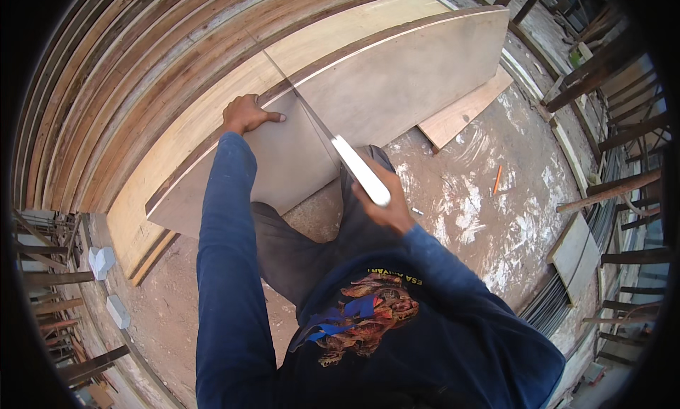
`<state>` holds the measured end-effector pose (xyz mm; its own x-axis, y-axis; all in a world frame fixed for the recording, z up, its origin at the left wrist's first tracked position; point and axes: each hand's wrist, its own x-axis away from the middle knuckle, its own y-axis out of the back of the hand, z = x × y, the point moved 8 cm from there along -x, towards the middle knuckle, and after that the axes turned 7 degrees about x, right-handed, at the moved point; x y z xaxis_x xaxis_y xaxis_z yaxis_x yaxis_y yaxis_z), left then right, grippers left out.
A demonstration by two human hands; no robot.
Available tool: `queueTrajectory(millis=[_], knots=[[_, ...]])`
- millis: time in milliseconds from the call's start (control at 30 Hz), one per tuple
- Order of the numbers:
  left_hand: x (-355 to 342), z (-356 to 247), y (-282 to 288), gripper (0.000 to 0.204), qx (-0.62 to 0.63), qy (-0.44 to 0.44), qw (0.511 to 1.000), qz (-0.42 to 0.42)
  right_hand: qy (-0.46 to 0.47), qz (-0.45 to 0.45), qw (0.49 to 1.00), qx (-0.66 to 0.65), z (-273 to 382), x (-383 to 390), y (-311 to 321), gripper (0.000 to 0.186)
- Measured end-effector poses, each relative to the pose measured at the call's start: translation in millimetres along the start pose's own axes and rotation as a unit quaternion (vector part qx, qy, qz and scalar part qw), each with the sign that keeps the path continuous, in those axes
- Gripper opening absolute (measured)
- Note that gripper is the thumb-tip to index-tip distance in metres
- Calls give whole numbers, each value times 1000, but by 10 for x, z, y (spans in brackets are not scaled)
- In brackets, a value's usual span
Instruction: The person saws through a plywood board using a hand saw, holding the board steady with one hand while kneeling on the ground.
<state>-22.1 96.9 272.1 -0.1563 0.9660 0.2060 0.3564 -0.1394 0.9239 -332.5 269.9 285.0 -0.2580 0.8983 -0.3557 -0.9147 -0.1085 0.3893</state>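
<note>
A large grey-faced wooden board [418,76] stands on its long edge in front of me, its upper edge running from lower left to upper right. My left hand [248,114] is closed over that upper edge, with the thumb lying on the near face. To the right of it, a handsaw [361,171] with a white handle slants across the board. Its thin blade crosses the upper edge and points up and left. My right hand [388,202] is wrapped round the saw's handle. Where the teeth meet the board, the cut is too blurred to make out.
Behind the board lean a pale yellow panel [354,28] and a stack of long planks [120,90]. A short plank [471,110] lies on the floor beyond it, and an orange stick [497,179] to the right. Grey blocks [102,262] sit at the left; wooden posts [602,72] stand at the right.
</note>
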Motion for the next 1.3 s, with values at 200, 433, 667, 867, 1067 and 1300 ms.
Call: queueTrajectory(millis=[200, 433, 667, 867, 1067, 1300], knots=[[161, 25, 123, 94, -8, 5, 1000, -27, -58, 39, 998, -1, 137, 655, 296, 57], [104, -86, 66, 93, 6, 17, 1000, -3, -17, -41, 995, -88, -13, -979, -408, 62], [34, -65, 1, 92, 18, -31, 999, -29, 12, -37, 996, -79, -83, -836, -459, 73], [-116, 117, 55, 82, 119, -63, 991, 19, 29, -16, 995, -94, -202, -726, -428, 67], [-93, 203, -46, 74, 111, -25, 992, 55, 27, -5, 996, -81, -187, -727, -440, 69], [-165, 373, -111, 83, 117, -43, 992, 14, 21, 3, 998, -64, -237, -742, -533, 74]])
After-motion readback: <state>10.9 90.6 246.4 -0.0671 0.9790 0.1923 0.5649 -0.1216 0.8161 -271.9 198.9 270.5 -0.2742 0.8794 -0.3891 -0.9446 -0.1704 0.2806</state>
